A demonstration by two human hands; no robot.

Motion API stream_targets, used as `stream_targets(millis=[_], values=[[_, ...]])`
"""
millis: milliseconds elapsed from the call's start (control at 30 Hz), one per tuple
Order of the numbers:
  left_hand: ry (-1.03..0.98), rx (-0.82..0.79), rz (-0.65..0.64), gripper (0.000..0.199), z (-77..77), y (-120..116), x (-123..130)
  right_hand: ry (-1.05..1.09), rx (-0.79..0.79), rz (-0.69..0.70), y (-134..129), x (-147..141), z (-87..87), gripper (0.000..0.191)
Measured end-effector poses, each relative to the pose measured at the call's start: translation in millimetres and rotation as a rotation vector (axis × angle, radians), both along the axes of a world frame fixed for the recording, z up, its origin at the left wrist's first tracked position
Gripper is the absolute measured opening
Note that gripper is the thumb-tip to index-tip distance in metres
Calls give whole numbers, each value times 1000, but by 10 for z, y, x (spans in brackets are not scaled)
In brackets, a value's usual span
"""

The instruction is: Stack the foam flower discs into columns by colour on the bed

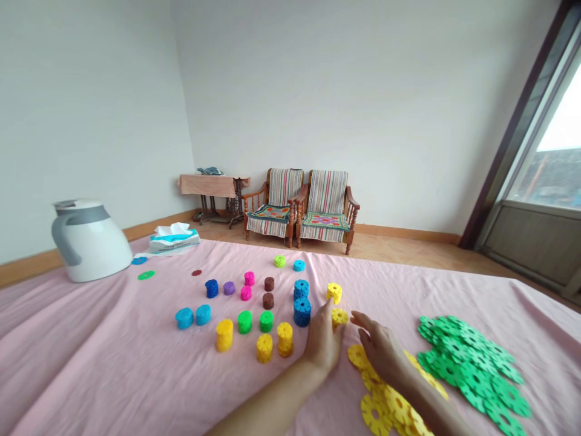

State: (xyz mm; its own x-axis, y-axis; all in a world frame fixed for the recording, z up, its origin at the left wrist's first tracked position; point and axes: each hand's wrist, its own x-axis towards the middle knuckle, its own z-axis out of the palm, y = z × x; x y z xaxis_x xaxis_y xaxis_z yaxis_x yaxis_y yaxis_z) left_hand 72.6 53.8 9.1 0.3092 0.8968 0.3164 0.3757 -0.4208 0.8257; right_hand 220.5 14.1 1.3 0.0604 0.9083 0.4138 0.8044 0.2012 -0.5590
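My left hand (323,339) stands upright on the pink sheet, its fingertips beside a short stack of yellow plastic discs (339,317) and just below a taller yellow stack (334,292). My right hand (381,348) lies to the right, fingers spread and pointing at the short stack, over a loose pile of yellow discs (379,399). A loose heap of green discs (472,369) lies further right. Several stacks in blue, green, pink, purple, brown and yellow stand left of my hands, the nearest being a blue stack (302,312).
The pink bedsheet (113,339) spreads under everything. A white jug (91,242) and a tissue box (173,240) stand at its far left edge. Beyond it are a floor, two wooden armchairs (299,209), a cloth-covered sewing table (213,188) and a window (544,151).
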Motion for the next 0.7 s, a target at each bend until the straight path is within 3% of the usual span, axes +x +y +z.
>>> stream_targets(millis=[100, 300, 533, 700], values=[[15, 9, -20, 54, -34, 39, -26, -55, -47, 9, 22, -67, -3, 43], [10, 15, -7, 41, -20, 44, -47, -34, 5, -12, -38, -69, 4, 41], [2, 0, 26, 59, 1, 56, -22, -234, -117, -28, -322, -43, 183, 28], [-6, 22, 41, 41, -12, 66, -11, -263, -184, -47, -398, -134, 236, 20]])
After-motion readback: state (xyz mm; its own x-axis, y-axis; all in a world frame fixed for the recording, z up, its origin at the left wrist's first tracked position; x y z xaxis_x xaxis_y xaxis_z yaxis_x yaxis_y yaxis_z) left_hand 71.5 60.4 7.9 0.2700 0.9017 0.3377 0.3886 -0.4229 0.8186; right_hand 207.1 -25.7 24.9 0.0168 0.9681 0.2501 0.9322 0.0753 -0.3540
